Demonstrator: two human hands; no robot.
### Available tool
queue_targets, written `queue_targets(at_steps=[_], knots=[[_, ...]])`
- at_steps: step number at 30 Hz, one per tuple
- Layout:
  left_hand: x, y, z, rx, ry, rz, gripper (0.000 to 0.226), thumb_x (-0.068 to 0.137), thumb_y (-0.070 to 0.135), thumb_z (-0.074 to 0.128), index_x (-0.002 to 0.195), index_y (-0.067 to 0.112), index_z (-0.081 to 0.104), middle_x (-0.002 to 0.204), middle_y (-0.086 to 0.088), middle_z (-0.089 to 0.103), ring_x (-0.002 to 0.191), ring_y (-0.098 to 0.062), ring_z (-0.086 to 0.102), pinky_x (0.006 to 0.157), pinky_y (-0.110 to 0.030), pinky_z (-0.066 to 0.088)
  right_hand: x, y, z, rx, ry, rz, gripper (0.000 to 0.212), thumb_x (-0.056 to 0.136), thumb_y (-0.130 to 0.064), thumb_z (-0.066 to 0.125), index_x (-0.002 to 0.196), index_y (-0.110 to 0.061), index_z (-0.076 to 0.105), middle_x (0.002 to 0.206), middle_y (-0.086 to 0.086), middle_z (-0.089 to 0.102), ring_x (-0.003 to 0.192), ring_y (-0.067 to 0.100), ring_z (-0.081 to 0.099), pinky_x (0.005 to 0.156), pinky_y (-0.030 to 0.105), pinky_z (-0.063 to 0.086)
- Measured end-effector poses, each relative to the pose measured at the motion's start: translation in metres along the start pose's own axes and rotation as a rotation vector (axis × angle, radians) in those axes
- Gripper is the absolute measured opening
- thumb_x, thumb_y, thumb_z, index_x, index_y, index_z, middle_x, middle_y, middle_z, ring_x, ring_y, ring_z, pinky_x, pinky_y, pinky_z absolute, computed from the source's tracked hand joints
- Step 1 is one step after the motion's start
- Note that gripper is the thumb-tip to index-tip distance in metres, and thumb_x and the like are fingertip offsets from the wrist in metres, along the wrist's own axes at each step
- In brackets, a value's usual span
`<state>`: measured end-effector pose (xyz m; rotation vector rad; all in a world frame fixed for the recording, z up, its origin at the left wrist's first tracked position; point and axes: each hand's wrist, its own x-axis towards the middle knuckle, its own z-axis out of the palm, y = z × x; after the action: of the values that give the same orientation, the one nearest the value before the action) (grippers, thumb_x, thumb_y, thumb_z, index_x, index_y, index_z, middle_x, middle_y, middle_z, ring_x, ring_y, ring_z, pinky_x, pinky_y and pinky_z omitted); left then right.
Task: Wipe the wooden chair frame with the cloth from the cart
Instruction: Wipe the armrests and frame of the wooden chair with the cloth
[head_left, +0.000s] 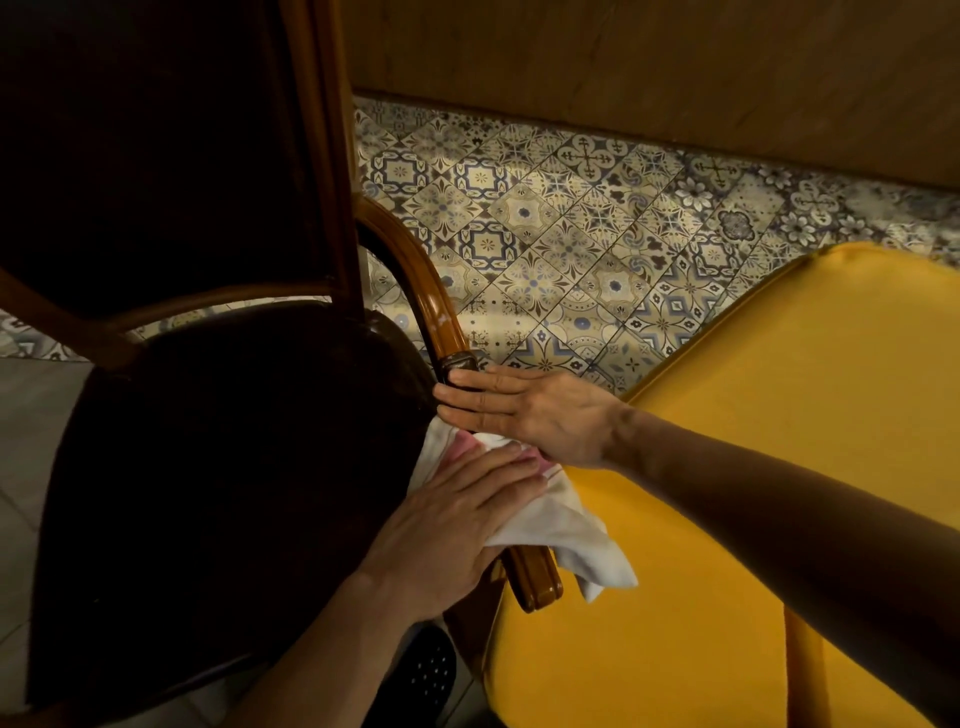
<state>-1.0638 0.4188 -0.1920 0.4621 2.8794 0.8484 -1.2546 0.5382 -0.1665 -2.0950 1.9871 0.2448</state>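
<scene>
The wooden chair frame's glossy brown armrest (426, 291) curves down from the backrest post toward me, ending near the bottom centre. A white cloth with a pink patch (571, 525) is draped over the armrest's lower part. My left hand (452, 525) lies flat on the cloth, pressing it against the armrest. My right hand (530, 410) rests just above it, fingers flat across the armrest's dark padded section, touching the cloth's upper edge. The chair's dark seat (234, 493) and dark back panel (156, 156) fill the left side.
A yellow cushioned seat (779, 467) stands close on the right, nearly touching the armrest. Patterned floor tiles (571, 234) run behind, up to a wooden wall panel (623, 62). A dark perforated shoe (426, 670) shows at the bottom.
</scene>
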Motion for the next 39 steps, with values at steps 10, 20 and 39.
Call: queue_targets(at_steps=[10, 20, 39], knots=[[-0.029, -0.005, -0.024, -0.011, 0.053, -0.027, 0.064, 0.084, 0.009, 0.047, 0.144, 0.03, 0.049, 0.153, 0.012, 0.047, 0.149, 0.001, 0.021, 0.123, -0.026, 0.013, -0.002, -0.007, 0.004, 0.062, 0.01, 0.041, 0.068, 0.104, -0.008, 0.039, 0.162, -0.02, 0.007, 0.17, -0.004, -0.001, 0.155, 0.014, -0.008, 0.126, 0.032, 0.005], [-0.075, -0.064, -0.087, 0.021, 0.416, -0.547, 0.067, 0.101, 0.062, 0.021, 0.14, 0.018, 0.055, 0.143, -0.006, 0.059, 0.134, -0.027, 0.052, 0.102, -0.043, 0.045, -0.002, -0.016, 0.008, 0.315, 0.107, 0.114, 0.079, 0.09, -0.011, 0.051, 0.16, -0.013, 0.016, 0.17, 0.0, 0.006, 0.155, 0.012, -0.009, 0.126, 0.034, 0.011], [0.081, -0.091, -0.06, 0.083, 0.138, -0.259, 0.061, 0.104, 0.051, 0.029, 0.16, 0.026, 0.025, 0.169, 0.004, 0.017, 0.156, -0.01, -0.002, 0.126, -0.039, -0.001, 0.009, -0.061, 0.02, 0.316, 0.298, 0.338, 0.076, 0.098, -0.049, 0.051, 0.157, -0.007, 0.028, 0.166, 0.014, 0.022, 0.157, 0.025, -0.002, 0.126, 0.039, 0.014]])
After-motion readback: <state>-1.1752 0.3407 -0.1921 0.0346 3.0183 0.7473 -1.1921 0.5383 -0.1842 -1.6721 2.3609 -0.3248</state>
